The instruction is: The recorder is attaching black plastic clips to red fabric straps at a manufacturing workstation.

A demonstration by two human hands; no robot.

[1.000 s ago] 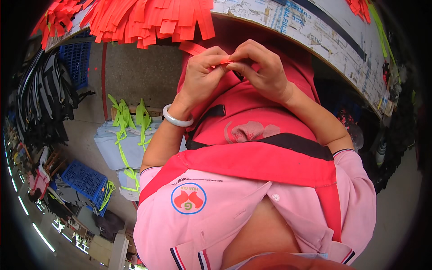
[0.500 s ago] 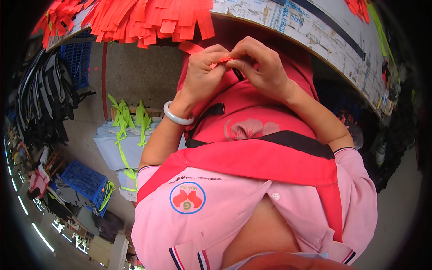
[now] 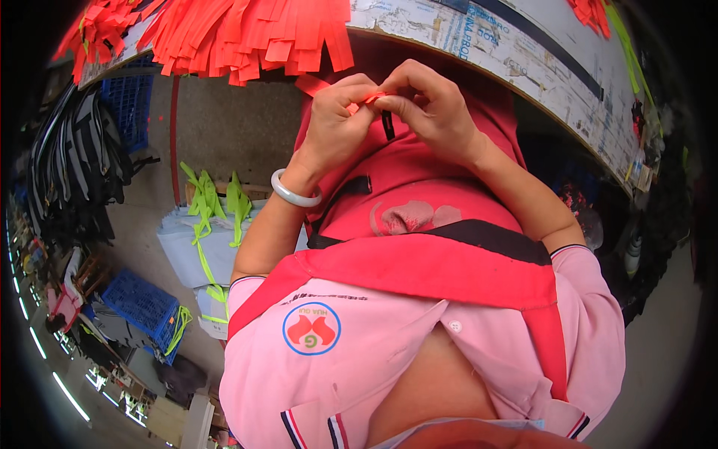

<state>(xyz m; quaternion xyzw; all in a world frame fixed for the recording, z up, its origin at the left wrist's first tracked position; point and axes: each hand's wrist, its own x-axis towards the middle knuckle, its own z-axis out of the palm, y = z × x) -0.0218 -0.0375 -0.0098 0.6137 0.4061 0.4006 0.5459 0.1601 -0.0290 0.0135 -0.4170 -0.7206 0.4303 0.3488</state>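
While both hands meet just below the edge of the surface [image 3: 479, 52], the left hand [image 3: 336, 123] and right hand [image 3: 430, 112] each pinch one short orange strip [image 3: 368, 98] between thumb and fingertips, fingers closed tight on it, seemingly to keep it taut between them. Held close over the red apron [image 3: 419, 187], the strip sits just under a heap of like orange strips [image 3: 247, 34] lying above the fingers, within easy reach.
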